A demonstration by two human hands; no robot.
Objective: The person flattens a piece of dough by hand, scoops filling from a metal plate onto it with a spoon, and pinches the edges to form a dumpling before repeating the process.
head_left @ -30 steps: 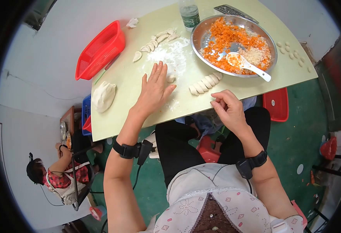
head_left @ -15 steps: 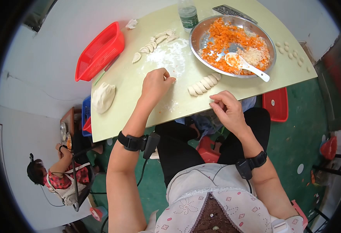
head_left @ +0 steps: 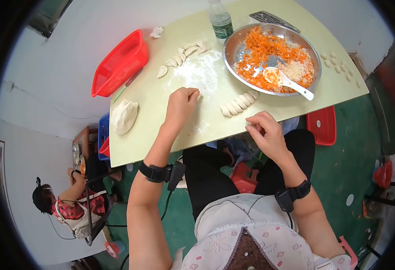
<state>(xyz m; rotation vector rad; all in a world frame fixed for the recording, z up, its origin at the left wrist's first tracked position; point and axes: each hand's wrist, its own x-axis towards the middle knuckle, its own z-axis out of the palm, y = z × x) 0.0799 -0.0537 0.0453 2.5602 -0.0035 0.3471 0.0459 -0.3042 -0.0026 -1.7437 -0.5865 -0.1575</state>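
Observation:
My left hand (head_left: 180,107) hovers over the near part of the tabletop, fingers curled in and thumb pressed to them. A small pale bit shows at its fingertips, too small to name. Beyond it lies a patch of white flour (head_left: 201,74), with several folded dumplings (head_left: 178,58) behind. Near the table's front edge is my right hand (head_left: 267,134), loosely curled, with a gap between thumb and forefinger and nothing seen in it. Just beyond that hand rests a dough roll cut into pieces (head_left: 238,104). A large lump of dough (head_left: 124,118) sits to the left.
A steel basin (head_left: 228,62) holds chopped orange and pale filling with a white spoon (head_left: 298,87). Around it are a bottle (head_left: 221,24), a grater (head_left: 276,20) and small dough pieces (head_left: 336,63). A red basket (head_left: 121,63) stands at left; another person (head_left: 78,202) sits beyond.
The whole view has shifted slightly, so the table appears lower and further right. My left fingers have drawn closer together, with a pale bit now showing at their tips. My right hand stays nearly still.

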